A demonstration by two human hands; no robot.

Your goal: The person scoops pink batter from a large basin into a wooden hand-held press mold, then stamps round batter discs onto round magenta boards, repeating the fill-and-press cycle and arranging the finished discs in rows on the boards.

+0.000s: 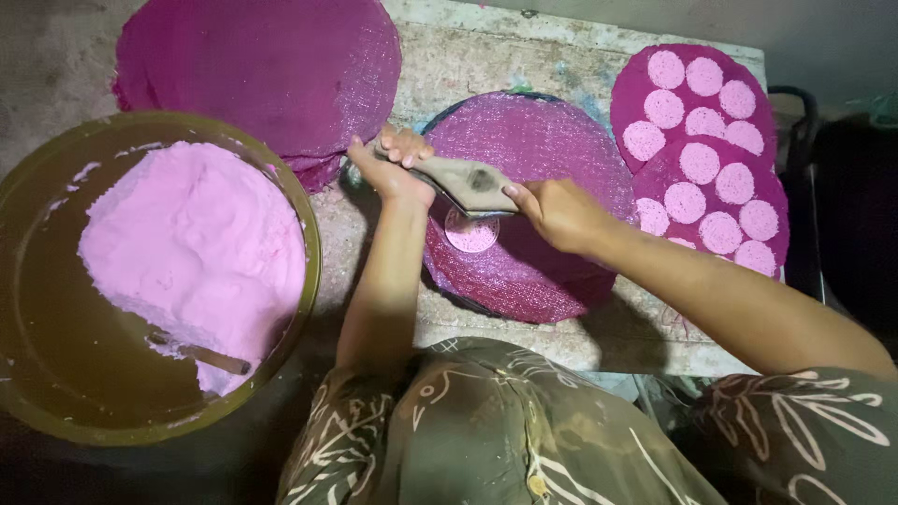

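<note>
My left hand (391,161) grips one end of a flat, greyish scraper-like tool (465,180), and my right hand (557,211) holds its other end. The tool hangs just above a round magenta mesh mat (543,140) on the table. Under the tool's edge lies a small pale pink disc of paste (470,234) on that mat. To my left stands a large olive bowl (56,318) holding a mound of pink paste (201,248), with a stick or spoon (210,356) lying in it.
Two overlapping magenta mats (645,98) at the right carry several pale pink discs. A stack of bare magenta mats (262,65) lies at the back left. The worn table (524,47) ends near my knees. A dark object (856,187) stands at the far right.
</note>
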